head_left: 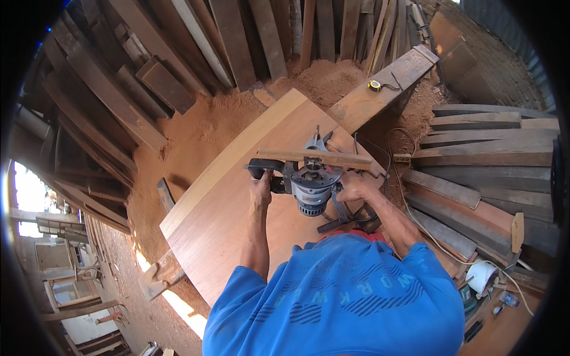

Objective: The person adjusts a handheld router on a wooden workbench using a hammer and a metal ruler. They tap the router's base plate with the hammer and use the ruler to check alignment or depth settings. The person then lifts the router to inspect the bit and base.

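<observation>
A grey and black router (312,193) with a wooden strip (344,158) across its base is held over a large light wood panel (219,237). The router's base and bit face up. My left hand (260,184) is wrapped round the black handle at the router's left. My right hand (355,187) grips the router's right side, its fingertips partly hidden. Dark metal tools or clamps (335,219), hard to make out, lie beside and below the router on the panel.
A yellow tape measure (374,86) lies on a thick plank (404,68) behind the panel. Sawdust (178,136) covers the ground. Boards (89,95) lean around the back and left; stacked timber (475,154) fills the right. A cord (415,222) runs down the right past a white container (478,276).
</observation>
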Demonstrator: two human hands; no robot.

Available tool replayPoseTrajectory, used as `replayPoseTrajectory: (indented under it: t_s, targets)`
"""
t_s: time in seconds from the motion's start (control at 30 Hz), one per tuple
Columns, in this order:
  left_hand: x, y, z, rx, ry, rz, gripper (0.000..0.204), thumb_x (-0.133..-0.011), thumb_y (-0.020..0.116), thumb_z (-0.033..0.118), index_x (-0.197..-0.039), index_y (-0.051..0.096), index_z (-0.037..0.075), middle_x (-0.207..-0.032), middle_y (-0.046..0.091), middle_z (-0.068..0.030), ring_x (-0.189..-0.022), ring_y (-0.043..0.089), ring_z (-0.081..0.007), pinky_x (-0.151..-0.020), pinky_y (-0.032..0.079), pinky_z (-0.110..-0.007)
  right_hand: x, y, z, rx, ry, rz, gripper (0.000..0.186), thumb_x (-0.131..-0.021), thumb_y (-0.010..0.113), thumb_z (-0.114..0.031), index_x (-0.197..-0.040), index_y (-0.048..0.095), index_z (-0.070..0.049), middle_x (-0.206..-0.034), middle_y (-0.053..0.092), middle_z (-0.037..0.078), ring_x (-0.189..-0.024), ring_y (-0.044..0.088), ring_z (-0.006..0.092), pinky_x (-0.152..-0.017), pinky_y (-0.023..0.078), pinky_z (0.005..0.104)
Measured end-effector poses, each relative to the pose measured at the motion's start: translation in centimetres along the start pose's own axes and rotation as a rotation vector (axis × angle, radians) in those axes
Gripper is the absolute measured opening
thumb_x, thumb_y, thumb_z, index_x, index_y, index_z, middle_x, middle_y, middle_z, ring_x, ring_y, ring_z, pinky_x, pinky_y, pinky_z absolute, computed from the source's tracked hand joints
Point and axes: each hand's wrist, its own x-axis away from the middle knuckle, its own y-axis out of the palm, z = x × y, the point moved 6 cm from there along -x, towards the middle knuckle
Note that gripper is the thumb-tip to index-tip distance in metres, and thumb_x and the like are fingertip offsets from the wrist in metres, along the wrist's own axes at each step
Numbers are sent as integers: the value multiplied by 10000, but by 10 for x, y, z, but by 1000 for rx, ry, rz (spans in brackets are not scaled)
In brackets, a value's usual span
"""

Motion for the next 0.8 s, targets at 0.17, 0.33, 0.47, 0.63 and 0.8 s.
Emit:
replayPoseTrajectory:
  t_s: [0.17,0.33,0.47,0.63,0.8]
  targets:
    - [55,34,130,49,59,-245,385,-1029,616,434,-1091,645,55,-969,675,-75,-884,653,-185,-770,549,-372,34,-28,-19,-304,-323,-72,459,-687,737,-204,-1093,746,10,-1043,758,151,-987,700,227,-835,548,363]
    - [107,101,203,844,59,-631,496,-1020,530,577,-899,616,104,-924,587,-62,-825,588,-208,-711,502,-363,89,-64,-78,-554,-434,-166,398,-703,720,-204,-1031,769,16,-880,753,79,-817,673,166,-728,531,321]
    - [134,83,141,877,-32,-560,569,-1039,461,600,-786,507,93,-830,555,-76,-689,439,-193,-625,394,-360,114,-60,-98,-484,-452,-226,297,-738,720,-179,-950,759,26,-767,713,56,-689,632,130,-608,492,295]
    - [148,94,125,626,-171,-530,558,-1034,470,596,-805,510,89,-845,559,-80,-703,448,-197,-635,400,-362,115,-45,-68,-296,-326,-383,199,-773,727,-156,-779,680,37,-624,634,58,-563,572,137,-506,439,343]
    - [145,96,134,531,-180,-525,548,-1029,480,593,-825,513,85,-861,563,-83,-717,456,-200,-646,407,-364,117,-47,-85,-414,-137,-515,251,-789,728,-191,-722,646,36,-587,609,63,-530,555,154,-491,432,362]
